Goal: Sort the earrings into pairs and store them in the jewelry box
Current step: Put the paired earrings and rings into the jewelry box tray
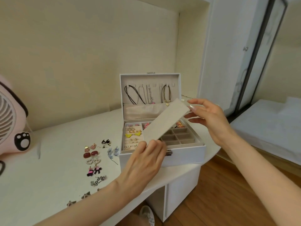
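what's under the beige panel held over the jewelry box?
The jewelry box tray. Visible around the beige panel: yellow earrings in the left section, empty compartments at right. The strip directly beneath the panel is covered, so its contents cannot be seen.

white jewelry box (187, 154), beige lining; yellow heart earrings (132, 135); pink fan (11, 121), black paw print (22, 141)
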The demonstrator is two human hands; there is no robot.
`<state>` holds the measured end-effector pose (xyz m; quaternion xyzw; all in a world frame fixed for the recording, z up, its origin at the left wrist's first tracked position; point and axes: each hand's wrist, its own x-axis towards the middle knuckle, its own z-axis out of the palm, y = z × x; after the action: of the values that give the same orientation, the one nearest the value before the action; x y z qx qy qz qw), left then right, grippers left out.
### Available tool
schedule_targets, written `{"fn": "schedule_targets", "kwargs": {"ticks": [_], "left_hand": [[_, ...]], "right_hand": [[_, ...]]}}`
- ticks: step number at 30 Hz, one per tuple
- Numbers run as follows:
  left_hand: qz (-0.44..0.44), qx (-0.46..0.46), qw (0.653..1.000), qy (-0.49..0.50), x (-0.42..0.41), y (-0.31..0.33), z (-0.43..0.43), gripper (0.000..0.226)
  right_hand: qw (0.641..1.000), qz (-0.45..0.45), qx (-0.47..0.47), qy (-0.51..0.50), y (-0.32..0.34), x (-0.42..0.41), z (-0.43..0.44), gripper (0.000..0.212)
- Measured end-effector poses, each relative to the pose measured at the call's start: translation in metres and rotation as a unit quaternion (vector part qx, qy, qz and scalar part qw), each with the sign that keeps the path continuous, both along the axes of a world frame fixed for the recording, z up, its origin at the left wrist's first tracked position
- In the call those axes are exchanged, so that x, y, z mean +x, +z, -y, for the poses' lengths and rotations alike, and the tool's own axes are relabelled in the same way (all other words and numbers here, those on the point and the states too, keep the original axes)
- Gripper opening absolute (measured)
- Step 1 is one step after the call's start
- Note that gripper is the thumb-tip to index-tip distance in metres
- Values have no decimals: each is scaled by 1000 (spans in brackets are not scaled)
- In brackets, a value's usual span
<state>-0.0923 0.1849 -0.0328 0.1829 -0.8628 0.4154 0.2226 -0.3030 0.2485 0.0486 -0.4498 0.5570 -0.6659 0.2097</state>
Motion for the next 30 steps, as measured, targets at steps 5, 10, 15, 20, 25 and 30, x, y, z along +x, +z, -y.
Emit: {"fn": "schedule_targets", "kwargs": {"ticks": [5,10,15,20,25,30], "left_hand": [[-37,30,999,23,2,-2,0,73],[-46,60,997,22,4,1,2,83],[-62,91,994,0,4,3,2,78],[-82,96,992,-20,0,6,2,68],[-77,109,991,-13,-4,7,12,68],[-75,111,991,18,-18,9,36,67]], "right_hand": [[994,-84,57,-47,-19,-7,2,21],[945,-223,171,-170,-46,-17,6,19],[927,-203,270,-165,-55,-19,8,37],[928,-204,259,-173,-54,-17,10,33],[930,-203,246,-182,-53,-16,14,29],[929,-199,245,-194,-52,-19,33,29]]}}
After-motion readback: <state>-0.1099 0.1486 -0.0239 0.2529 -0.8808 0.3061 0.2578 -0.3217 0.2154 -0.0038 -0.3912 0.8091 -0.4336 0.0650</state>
